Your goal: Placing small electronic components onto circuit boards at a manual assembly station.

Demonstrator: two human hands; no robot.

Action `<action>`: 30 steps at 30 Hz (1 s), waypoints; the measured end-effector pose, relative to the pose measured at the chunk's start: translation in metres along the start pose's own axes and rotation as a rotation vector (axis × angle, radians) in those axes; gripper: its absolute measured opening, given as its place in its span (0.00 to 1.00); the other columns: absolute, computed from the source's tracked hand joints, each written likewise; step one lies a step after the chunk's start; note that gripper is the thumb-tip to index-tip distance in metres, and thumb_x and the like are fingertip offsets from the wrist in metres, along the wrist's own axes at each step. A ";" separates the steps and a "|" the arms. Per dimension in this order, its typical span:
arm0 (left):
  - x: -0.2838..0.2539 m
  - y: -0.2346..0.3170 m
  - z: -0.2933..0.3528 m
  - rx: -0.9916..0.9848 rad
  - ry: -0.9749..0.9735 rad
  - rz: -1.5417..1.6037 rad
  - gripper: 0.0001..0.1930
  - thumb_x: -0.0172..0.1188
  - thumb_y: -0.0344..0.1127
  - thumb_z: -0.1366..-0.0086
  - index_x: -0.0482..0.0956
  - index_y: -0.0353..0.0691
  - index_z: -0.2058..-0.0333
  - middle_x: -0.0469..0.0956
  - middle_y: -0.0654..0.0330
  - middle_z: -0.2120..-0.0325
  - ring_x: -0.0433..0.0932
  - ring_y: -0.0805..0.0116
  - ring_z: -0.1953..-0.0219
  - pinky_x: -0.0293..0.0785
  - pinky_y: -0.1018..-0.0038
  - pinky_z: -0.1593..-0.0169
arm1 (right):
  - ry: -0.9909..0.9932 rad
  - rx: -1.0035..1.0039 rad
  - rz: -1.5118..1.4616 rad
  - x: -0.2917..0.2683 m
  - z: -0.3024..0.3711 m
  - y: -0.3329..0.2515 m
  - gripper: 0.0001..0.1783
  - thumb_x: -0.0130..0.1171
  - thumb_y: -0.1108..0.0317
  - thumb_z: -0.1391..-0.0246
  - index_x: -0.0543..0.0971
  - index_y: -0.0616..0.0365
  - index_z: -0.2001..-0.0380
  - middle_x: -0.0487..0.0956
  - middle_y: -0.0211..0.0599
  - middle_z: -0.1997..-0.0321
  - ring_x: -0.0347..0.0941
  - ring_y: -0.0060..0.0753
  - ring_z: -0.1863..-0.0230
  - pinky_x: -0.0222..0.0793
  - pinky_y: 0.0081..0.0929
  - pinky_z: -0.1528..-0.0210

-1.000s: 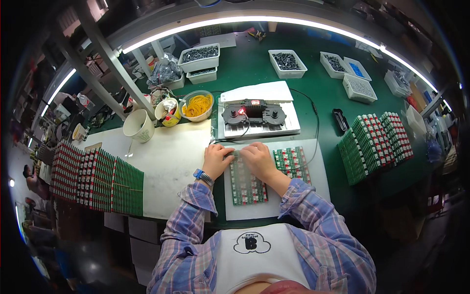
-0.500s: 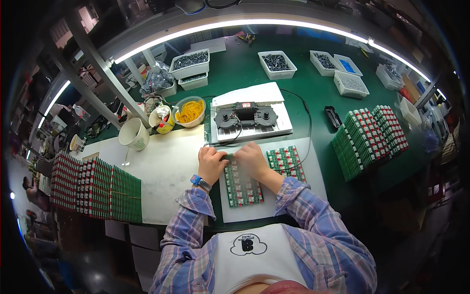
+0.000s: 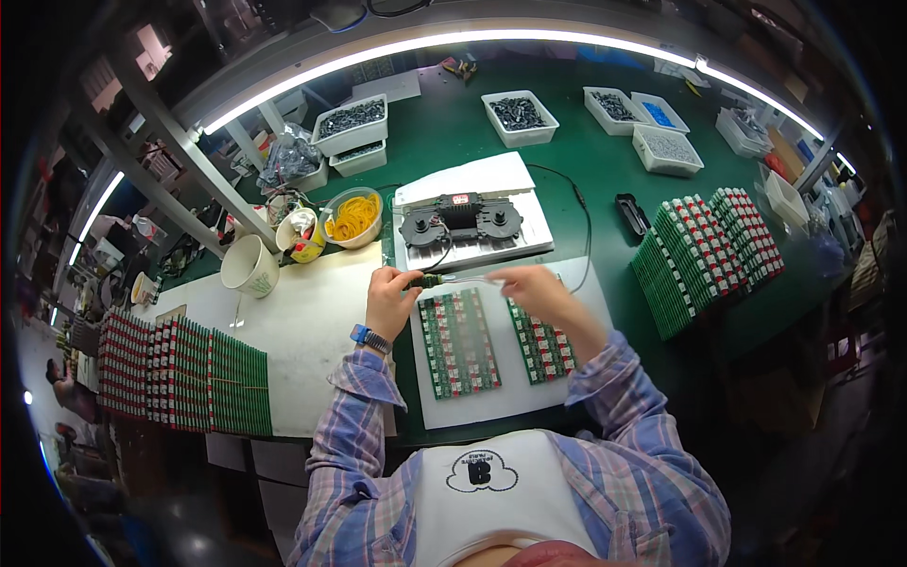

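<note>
My left hand [image 3: 390, 302], with a blue watch on the wrist, grips a dark pen-like tool [image 3: 427, 281] whose cable runs up to a black device with two round reels [image 3: 460, 224]. My right hand [image 3: 535, 288] pinches a thin pale piece [image 3: 480, 277] that reaches toward the tool's tip. Both hands hover over the far edge of a white mat [image 3: 491, 402]. Two green circuit board panels lie on it, one [image 3: 458, 342] under the left hand and one [image 3: 540, 342] under the right wrist.
Stacks of green boards stand at the left [image 3: 179, 373] and the right [image 3: 709, 250]. A white cup [image 3: 250, 266] and a yellow bowl of rubber bands [image 3: 354, 217] sit at the far left. White bins of small parts [image 3: 518, 115] line the back.
Both hands have lifted off the board panels to the mat's far edge. The right hand has moved right, away from the left, and the thin piece now shows between them.
</note>
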State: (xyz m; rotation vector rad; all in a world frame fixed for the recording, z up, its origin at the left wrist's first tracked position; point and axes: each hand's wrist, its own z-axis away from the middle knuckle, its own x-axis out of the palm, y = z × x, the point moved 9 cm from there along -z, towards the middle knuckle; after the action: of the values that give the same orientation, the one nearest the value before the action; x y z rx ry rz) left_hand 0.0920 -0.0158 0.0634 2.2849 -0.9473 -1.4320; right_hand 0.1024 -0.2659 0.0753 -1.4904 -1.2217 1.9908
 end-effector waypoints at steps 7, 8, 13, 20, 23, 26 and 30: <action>0.047 -0.018 -0.011 -0.101 -0.170 -0.020 0.15 0.68 0.31 0.43 0.87 0.46 0.55 0.77 0.57 0.65 0.73 0.56 0.55 0.72 0.66 0.51 | 0.425 -0.225 0.584 -0.065 -0.010 0.067 0.12 0.60 0.70 0.44 0.87 0.43 0.59 0.85 0.37 0.62 0.77 0.40 0.53 0.67 0.45 0.40; 0.054 -0.024 -0.011 -0.116 -0.208 -0.055 0.15 0.68 0.31 0.43 0.87 0.45 0.56 0.77 0.56 0.64 0.74 0.56 0.54 0.72 0.66 0.50 | 0.441 -0.210 0.563 -0.060 -0.009 0.078 0.11 0.60 0.69 0.44 0.87 0.44 0.60 0.85 0.36 0.61 0.76 0.39 0.51 0.64 0.46 0.38; 0.045 -0.002 0.001 -0.034 -0.251 -0.112 0.17 0.68 0.34 0.42 0.84 0.41 0.52 0.79 0.54 0.57 0.73 0.54 0.49 0.70 0.64 0.44 | 0.487 -0.222 0.411 -0.052 0.015 0.084 0.10 0.61 0.66 0.43 0.85 0.51 0.59 0.83 0.35 0.53 0.73 0.41 0.45 0.58 0.50 0.34; 0.015 0.065 0.092 -0.032 -0.546 -0.149 0.45 0.73 0.45 0.45 0.62 0.32 0.34 0.58 0.40 0.32 0.53 0.38 0.28 0.53 0.52 0.29 | 0.473 -0.104 0.442 -0.037 0.103 0.080 0.24 0.61 0.58 0.40 0.78 0.66 0.48 0.77 0.50 0.41 0.62 0.59 0.33 0.48 0.57 0.27; 0.018 0.068 0.113 -0.056 -0.536 -0.111 0.47 0.74 0.47 0.46 0.61 0.31 0.33 0.54 0.39 0.30 0.51 0.38 0.27 0.52 0.52 0.28 | 0.448 -0.036 0.455 -0.025 0.112 0.084 0.27 0.61 0.56 0.39 0.76 0.68 0.46 0.75 0.54 0.39 0.58 0.63 0.29 0.44 0.58 0.26; 0.024 0.066 0.122 -0.062 -0.542 -0.094 0.49 0.75 0.48 0.47 0.60 0.31 0.33 0.51 0.38 0.29 0.50 0.38 0.27 0.51 0.52 0.28 | 0.448 -0.018 0.419 -0.019 0.118 0.086 0.30 0.62 0.54 0.39 0.75 0.68 0.44 0.73 0.56 0.37 0.54 0.64 0.27 0.41 0.59 0.25; 0.026 0.064 0.119 -0.062 -0.554 -0.103 0.48 0.75 0.47 0.47 0.61 0.32 0.33 0.49 0.38 0.29 0.49 0.39 0.27 0.51 0.53 0.28 | 0.480 -0.039 0.340 -0.027 0.117 0.071 0.28 0.63 0.62 0.40 0.74 0.71 0.43 0.74 0.51 0.36 0.62 0.56 0.30 0.53 0.54 0.28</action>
State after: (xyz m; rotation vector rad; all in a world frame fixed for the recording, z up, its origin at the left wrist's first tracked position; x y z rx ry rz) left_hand -0.0294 -0.0683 0.0251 1.9443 -0.9115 -2.1683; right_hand 0.0205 -0.3740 0.0416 -2.1516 -0.8501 1.6465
